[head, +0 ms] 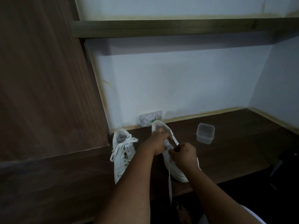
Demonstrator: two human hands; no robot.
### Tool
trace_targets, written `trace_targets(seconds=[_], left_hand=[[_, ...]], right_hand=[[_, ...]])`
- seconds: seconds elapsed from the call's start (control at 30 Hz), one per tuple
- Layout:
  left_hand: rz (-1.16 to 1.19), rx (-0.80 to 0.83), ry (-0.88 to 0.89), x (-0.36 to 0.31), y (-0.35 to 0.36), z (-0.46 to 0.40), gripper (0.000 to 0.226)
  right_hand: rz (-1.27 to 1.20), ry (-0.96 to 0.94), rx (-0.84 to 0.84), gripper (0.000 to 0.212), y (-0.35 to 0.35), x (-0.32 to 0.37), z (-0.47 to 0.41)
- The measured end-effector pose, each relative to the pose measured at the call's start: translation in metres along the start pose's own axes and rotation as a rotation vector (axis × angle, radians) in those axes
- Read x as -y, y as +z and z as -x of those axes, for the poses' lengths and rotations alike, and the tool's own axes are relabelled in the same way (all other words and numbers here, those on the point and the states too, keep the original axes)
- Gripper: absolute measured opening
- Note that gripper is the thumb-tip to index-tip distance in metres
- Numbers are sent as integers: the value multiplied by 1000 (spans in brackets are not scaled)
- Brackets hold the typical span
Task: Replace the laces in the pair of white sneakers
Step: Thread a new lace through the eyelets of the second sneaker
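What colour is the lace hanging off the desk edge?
White, like the sneaker it comes from; the lace shows best in the head view.

A single wide-angle view comes from the person's head, looking forward and steeply down along both forearms, which enter from 6 o'clock. It sits close above the dark wooden table (234, 143), whose near edge falls low in the picture. The left hand (155, 143) and right hand (184, 155) meet just below centre, near the lens. The camera faces a pale wall (178, 88); a wooden shelf (178, 28) crosses at 12 o'clock and a wood panel (45, 81) fills 9 o'clock. Straight edges bow towards the borders.
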State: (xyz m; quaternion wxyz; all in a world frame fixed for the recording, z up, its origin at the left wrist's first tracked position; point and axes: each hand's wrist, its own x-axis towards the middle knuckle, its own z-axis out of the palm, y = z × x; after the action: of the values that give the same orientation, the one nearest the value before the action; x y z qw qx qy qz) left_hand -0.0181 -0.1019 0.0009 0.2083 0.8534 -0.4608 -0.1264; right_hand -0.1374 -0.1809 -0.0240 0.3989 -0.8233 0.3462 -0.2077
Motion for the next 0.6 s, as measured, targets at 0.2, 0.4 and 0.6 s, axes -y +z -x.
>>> trace_targets(seconds=[0.2, 0.4, 0.6], left_hand=[[135, -92, -66, 8, -2, 1, 48], [236, -136, -69, 15, -1, -1, 48], [387, -170, -63, 18, 0, 0, 42]], right_hand=[[17, 26, 25, 9, 7, 6, 8], [13, 35, 13, 5, 4, 3, 8], [43, 37, 17, 6, 3, 4, 7]])
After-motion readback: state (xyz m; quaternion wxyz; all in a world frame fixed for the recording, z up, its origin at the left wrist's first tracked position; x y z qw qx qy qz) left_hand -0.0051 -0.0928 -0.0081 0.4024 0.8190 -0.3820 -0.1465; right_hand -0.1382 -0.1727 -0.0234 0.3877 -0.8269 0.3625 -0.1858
